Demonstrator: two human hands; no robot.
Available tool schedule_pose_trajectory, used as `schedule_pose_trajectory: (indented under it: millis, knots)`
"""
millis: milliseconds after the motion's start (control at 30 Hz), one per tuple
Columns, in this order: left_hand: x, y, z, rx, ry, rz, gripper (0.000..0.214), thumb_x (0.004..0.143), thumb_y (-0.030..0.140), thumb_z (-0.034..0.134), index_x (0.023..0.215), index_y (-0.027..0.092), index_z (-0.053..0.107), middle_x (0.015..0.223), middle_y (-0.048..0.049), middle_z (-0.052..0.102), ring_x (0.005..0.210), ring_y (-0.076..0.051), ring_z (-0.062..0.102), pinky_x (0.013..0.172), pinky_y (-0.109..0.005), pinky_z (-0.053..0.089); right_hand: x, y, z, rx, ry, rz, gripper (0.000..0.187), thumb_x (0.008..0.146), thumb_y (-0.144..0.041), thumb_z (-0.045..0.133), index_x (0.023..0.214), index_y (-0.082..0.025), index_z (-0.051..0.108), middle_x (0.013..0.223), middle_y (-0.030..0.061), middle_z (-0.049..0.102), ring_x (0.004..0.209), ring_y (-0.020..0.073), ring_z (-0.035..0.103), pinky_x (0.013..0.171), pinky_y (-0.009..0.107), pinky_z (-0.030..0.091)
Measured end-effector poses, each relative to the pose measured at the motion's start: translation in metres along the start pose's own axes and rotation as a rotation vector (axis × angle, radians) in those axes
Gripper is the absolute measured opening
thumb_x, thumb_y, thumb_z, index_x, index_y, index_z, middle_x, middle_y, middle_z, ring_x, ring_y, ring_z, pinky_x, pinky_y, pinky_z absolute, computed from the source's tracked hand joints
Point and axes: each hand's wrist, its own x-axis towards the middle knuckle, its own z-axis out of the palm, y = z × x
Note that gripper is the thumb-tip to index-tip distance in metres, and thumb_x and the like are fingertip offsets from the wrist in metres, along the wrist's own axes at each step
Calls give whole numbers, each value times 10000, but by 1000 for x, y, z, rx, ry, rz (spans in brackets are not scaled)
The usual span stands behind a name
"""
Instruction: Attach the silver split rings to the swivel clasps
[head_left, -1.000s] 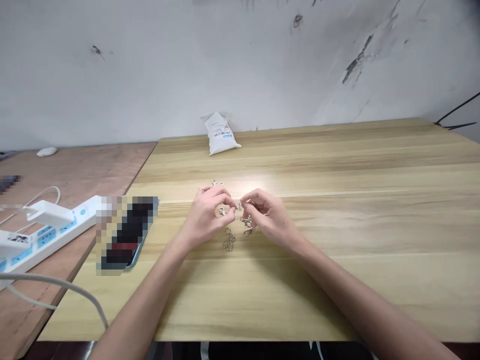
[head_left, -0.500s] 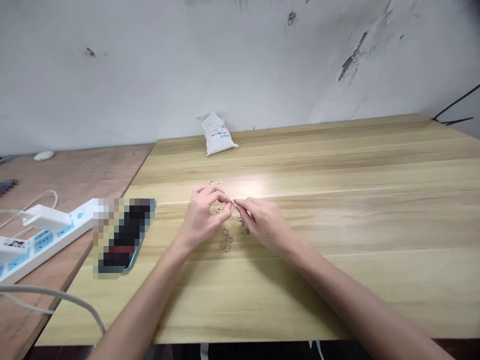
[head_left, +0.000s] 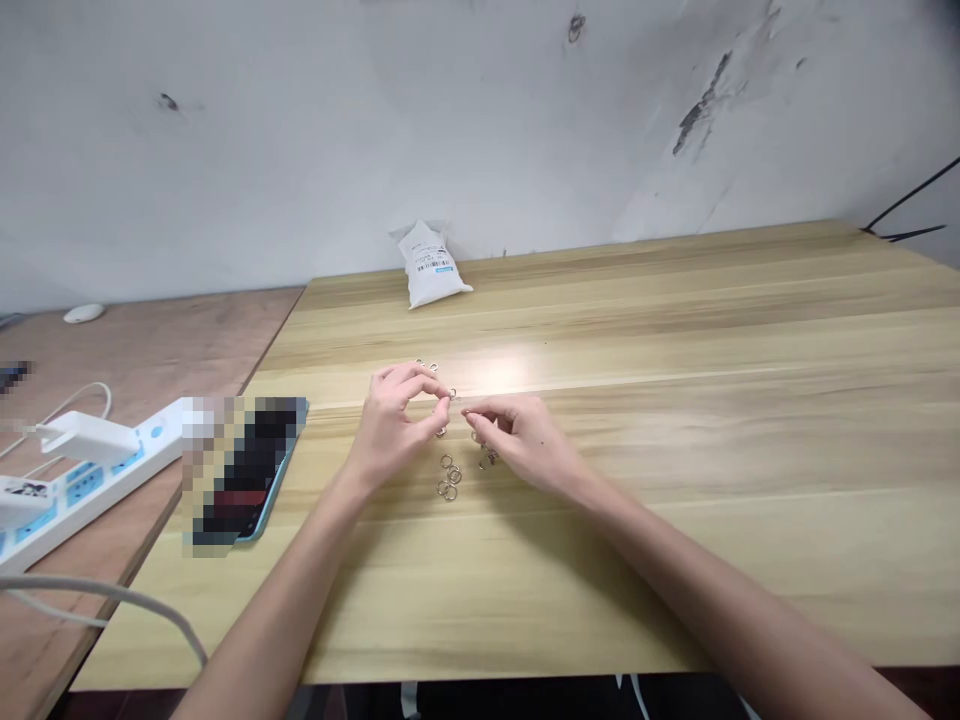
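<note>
My left hand [head_left: 394,420] pinches a small metal ring [head_left: 453,394] between thumb and forefinger, just above the table. Close by on the right, my right hand [head_left: 529,438] has thumb and forefinger pressed together at the tips. Whatever lies in that pinch is too small to make out. Several loose metal rings [head_left: 448,490] lie in a cluster below the hands. Another group of small metal pieces [head_left: 491,457] sits beside the right fingers, partly hidden by them. Beyond the left hand lie two more small metal pieces [head_left: 433,367].
A white labelled packet [head_left: 433,270] rests at the table's back edge by the wall. To the left are a phone [head_left: 255,470], blurred over, and a white power strip [head_left: 97,480] with chargers and cables. A grey cable [head_left: 135,595] curves near my left forearm.
My hands have drawn apart slightly, the left one moving left with the ring. A gap now shows between the fingertips, which were together before.
</note>
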Motion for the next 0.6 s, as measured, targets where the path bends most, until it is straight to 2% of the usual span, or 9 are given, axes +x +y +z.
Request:
schedule_pose_trajectory:
  millis: [133, 267, 333, 433, 600]
  knots:
    - [1, -1, -3, -50, -9, -33, 74, 831, 194, 593, 768, 213, 628, 896, -8, 677, 978, -207, 615, 950, -391, 388, 1, 3, -3, -154, -28, -115, 158, 891, -182, 573, 871, -186, 729, 731, 6, 691, 561, 90, 519, 564, 229, 360]
    - [3, -1, -5, -91, -5, -51, 75, 829, 188, 592, 763, 208, 622, 882, -13, 668, 967, -205, 613, 911, -375, 423, -3, 7, 8, -393, -146, -273, 187, 911, -181, 551, 908, -212, 736, 762, 16, 672, 595, 100, 510, 525, 240, 265]
    - [3, 0, -5, -97, -2, -51, 78, 828, 180, 591, 761, 206, 620, 880, -13, 665, 963, -201, 612, 907, -369, 427, -5, 9, 12, -461, -164, -290, 198, 921, -187, 544, 910, -224, 738, 757, 15, 655, 573, 96, 478, 508, 247, 222]
    - [3, 0, -5, -98, -3, -56, 81, 829, 176, 594, 759, 207, 619, 878, -11, 666, 956, -196, 612, 910, -367, 427, -5, 12, 12, -461, -156, -294, 200, 932, -204, 541, 923, -226, 739, 752, 14, 640, 560, 92, 470, 507, 244, 232]
    - [3, -1, -5, -107, 4, -46, 76, 834, 183, 599, 765, 208, 619, 882, -11, 666, 956, -197, 613, 925, -379, 428, 3, 18, -5, -451, -83, -291, 196, 904, -142, 561, 946, -205, 742, 806, 26, 666, 634, 107, 553, 548, 235, 312]
